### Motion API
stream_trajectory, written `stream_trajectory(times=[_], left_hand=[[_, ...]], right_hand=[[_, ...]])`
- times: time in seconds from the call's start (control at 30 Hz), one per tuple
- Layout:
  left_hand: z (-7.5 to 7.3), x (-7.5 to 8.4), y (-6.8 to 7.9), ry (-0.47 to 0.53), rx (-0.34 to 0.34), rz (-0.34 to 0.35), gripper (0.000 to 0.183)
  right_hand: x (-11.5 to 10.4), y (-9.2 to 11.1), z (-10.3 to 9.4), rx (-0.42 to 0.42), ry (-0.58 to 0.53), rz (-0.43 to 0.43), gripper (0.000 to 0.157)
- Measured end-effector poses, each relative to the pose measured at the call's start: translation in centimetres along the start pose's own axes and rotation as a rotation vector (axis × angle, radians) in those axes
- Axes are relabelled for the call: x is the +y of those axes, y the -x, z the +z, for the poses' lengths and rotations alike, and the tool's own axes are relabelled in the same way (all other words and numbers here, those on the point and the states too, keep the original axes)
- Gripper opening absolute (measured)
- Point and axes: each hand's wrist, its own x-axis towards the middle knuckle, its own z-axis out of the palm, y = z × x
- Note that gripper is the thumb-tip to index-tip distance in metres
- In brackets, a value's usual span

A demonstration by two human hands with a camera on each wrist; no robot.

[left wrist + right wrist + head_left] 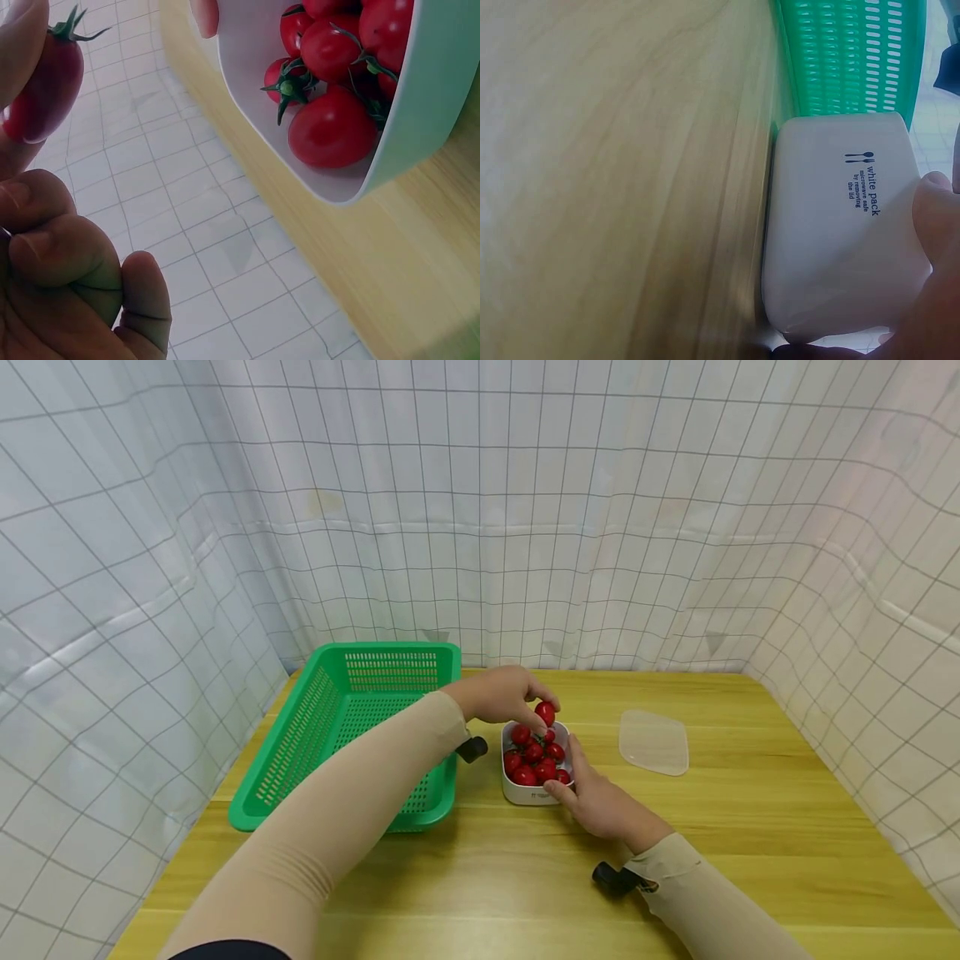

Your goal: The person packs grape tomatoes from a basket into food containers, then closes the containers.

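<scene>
A cherry tomato (545,713) with a green stem is pinched between the thumb and fingers of my left hand (501,693), just above the far side of a white food container (525,796). In the left wrist view the same tomato (56,90) hangs apart from the others. Inside the container lie several red tomatoes (334,129), some with green stems. My right hand (603,806) grips the container's right side, thumb near the front corner and fingers along the side wall. Printed text shows on the container's front (832,247) in the right wrist view.
To the left stands a green slotted basket (442,810), partly behind my left forearm. A translucent lid (654,743) lies flat on the wooden table (757,793) at the right. White checked curtains (540,527) surround the table at the back and sides.
</scene>
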Motion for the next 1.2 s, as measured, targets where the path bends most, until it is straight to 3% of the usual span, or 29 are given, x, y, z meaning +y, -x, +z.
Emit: stream_trajectory(times=[1.2], left_hand=[[0.28, 0.03, -0.25, 0.058, -0.009, -0.002, 0.045]], right_hand=[[-0.33, 0.29, -0.1, -0.016, 0.011, -0.012, 0.101]])
